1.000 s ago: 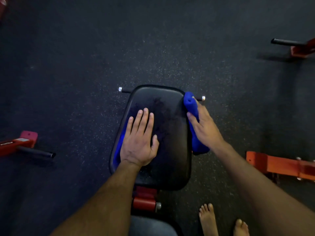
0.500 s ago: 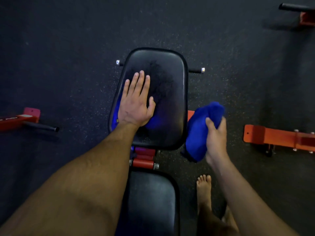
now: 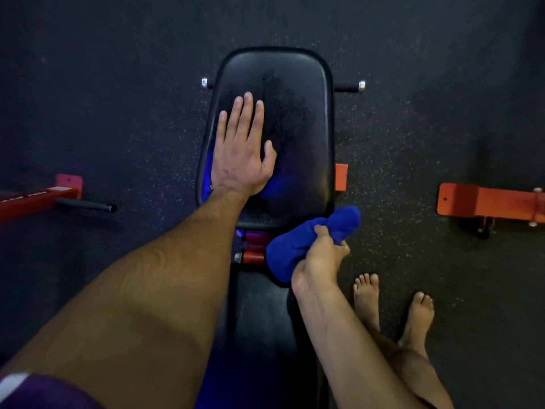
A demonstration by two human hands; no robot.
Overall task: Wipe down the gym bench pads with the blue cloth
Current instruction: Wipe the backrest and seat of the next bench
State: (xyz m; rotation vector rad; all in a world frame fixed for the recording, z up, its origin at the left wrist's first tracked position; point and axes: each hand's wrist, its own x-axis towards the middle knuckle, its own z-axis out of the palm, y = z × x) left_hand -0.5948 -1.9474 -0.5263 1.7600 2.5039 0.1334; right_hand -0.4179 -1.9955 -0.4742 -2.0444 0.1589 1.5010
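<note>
A black gym bench runs away from me: a far pad (image 3: 298, 119) and a near pad (image 3: 259, 335), joined by a red hinge (image 3: 253, 256). My left hand (image 3: 240, 152) lies flat with straight fingers on the far pad's left half. My right hand (image 3: 320, 262) grips a bunched blue cloth (image 3: 300, 246) over the gap between the pads, at the bench's right edge.
Dark speckled rubber floor (image 3: 118, 84) surrounds the bench. An orange frame (image 3: 489, 203) lies at the right, a red frame with a black bar (image 3: 59, 196) at the left. My bare feet (image 3: 392, 308) stand right of the near pad. A crossbar (image 3: 351, 87) sticks out behind the far pad.
My right hand has carried the blue cloth from the far pad's right edge back and inward to the gap between the pads. The left hand stays flat on the far pad.
</note>
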